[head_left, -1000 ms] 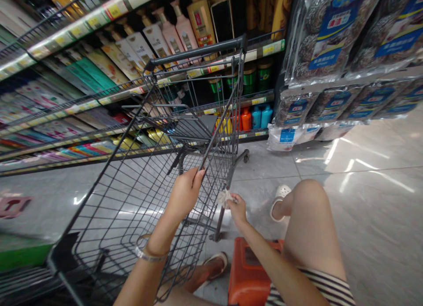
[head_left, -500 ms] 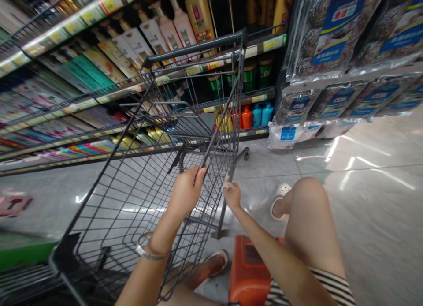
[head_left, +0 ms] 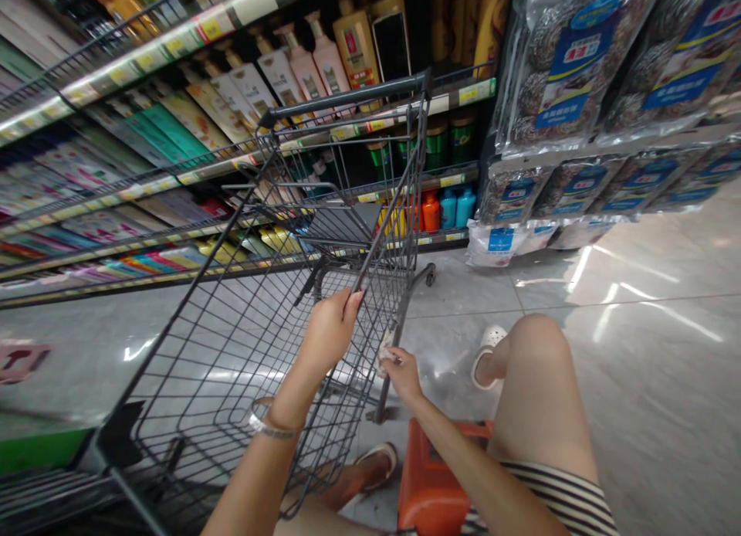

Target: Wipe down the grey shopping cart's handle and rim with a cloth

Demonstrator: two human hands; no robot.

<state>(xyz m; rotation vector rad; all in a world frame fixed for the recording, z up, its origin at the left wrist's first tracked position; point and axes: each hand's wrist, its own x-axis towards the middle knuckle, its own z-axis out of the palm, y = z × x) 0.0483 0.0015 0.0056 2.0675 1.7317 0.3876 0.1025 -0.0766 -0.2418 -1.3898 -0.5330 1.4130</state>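
A grey wire shopping cart (head_left: 191, 351) stands in front of me, its handle bar at the far end. My left hand (head_left: 329, 327) is wrapped round the cart's near top rail, thumb over the bar. Lower and to the right, my right hand (head_left: 404, 372) pinches a crumpled whitish cloth (head_left: 385, 352) against a slanting leg of the cart frame. Part of the cloth is hidden behind the fingers and the frame. A silver bracelet circles my left wrist.
Shelves of pump bottles (head_left: 248, 80) line the far side. Bagged steel-wool scourers (head_left: 570, 65) hang at the right. An orange box (head_left: 431, 482) is between my legs. A green-edged thing (head_left: 40, 451) lies at the lower left, and a pink object (head_left: 23, 362) is on the floor.
My right hand has slid down and slightly left along the cart frame with the cloth, more of which now shows. My left hand keeps its grip on the rail.
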